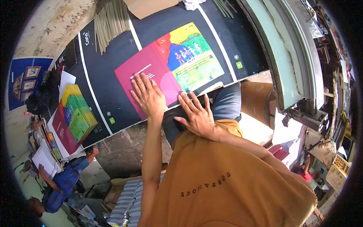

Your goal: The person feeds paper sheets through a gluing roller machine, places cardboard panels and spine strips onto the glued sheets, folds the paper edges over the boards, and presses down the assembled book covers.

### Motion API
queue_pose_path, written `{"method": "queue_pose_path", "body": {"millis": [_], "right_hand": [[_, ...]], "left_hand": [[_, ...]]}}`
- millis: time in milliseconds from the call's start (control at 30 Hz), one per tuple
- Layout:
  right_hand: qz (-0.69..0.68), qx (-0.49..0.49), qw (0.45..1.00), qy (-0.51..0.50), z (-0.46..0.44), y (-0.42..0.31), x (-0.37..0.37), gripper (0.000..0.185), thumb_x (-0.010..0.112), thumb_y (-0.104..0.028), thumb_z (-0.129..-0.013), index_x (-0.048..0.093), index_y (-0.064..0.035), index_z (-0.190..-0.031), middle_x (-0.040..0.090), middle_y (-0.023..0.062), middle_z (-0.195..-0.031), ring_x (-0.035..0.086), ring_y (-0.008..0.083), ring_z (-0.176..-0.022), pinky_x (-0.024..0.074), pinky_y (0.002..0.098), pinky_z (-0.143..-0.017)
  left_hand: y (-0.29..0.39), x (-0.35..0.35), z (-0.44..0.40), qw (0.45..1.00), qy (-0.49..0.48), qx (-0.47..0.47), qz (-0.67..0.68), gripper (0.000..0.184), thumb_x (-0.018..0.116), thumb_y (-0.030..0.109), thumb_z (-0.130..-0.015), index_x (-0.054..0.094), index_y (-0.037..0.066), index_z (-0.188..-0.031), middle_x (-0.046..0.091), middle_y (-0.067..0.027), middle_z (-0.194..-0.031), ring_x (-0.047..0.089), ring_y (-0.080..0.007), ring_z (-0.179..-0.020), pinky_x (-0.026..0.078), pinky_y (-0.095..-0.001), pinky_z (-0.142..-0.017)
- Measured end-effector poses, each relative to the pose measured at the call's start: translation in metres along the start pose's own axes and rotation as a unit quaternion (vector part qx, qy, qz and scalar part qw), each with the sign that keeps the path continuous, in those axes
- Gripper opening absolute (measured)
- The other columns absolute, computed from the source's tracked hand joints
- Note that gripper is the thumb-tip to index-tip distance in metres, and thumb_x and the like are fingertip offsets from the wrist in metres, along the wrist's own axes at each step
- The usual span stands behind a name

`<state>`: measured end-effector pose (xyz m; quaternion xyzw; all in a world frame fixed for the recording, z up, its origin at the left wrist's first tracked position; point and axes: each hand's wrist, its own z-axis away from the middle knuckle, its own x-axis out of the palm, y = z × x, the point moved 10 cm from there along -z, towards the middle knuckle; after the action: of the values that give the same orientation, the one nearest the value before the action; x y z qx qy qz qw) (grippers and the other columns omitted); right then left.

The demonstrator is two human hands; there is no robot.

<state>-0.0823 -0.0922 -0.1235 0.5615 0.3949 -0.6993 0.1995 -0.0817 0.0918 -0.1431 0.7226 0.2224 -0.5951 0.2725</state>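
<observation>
Your left hand [150, 99] lies flat, fingers spread, on the maroon panel of an open cover [200, 64], whose right panel carries a colourful "Student Journal" illustration. Your right hand [199, 116] is palm down at the cover's near edge, fingertips by the fold; whether they press on it is hard to tell. The cover lies on the dark, white-striped counter [102, 75]. Beyond it you have a bundle of thin strips [111, 24] and a cardboard box [149, 7]. To your left sits a stack of similar covers [78, 113], and a person in blue [64, 189] is near it. Heavy machinery [289, 56] stands on your right.
</observation>
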Motion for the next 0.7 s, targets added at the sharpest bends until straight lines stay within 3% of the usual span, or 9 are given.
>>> {"method": "queue_pose_path", "body": {"millis": [333, 567, 700], "right_hand": [[-0.031, 0.002, 0.999, 0.026, 0.002, 0.005, -0.007, 0.073, 0.051, -0.056, -0.099, 0.040, -0.0114, -0.156, 0.039, 0.0054, -0.161, 0.026, 0.0280, -0.152, 0.0181, 0.0656, -0.118], [-0.067, 0.019, 0.997, 0.034, -0.011, 0.005, -0.006, 0.074, 0.053, -0.059, -0.097, 0.042, -0.0135, -0.155, 0.040, 0.0018, -0.160, 0.031, 0.0277, -0.150, 0.0221, 0.0684, -0.114], [-0.058, 0.009, 0.998, 0.039, -0.001, 0.009, -0.008, 0.074, 0.054, -0.057, -0.097, 0.042, -0.0108, -0.154, 0.041, 0.0035, -0.160, 0.028, 0.0274, -0.151, 0.0239, 0.0648, -0.115]], "left_hand": [[0.001, 0.004, 0.003, 1.000, 0.002, 0.011, 0.004, 0.055, 0.035, 0.032, -0.107, 0.037, 0.006, -0.156, 0.029, -0.0151, -0.165, 0.027, -0.0350, -0.152, 0.023, -0.0566, -0.121], [0.002, 0.005, 0.004, 1.000, -0.003, 0.016, 0.006, 0.054, 0.038, 0.029, -0.107, 0.039, 0.003, -0.154, 0.029, -0.0157, -0.165, 0.026, -0.0350, -0.153, 0.023, -0.0578, -0.120], [0.004, 0.002, 0.001, 1.000, -0.006, 0.013, 0.003, 0.054, 0.037, 0.030, -0.107, 0.038, 0.003, -0.155, 0.028, -0.0160, -0.165, 0.026, -0.0352, -0.153, 0.022, -0.0580, -0.120]]}}
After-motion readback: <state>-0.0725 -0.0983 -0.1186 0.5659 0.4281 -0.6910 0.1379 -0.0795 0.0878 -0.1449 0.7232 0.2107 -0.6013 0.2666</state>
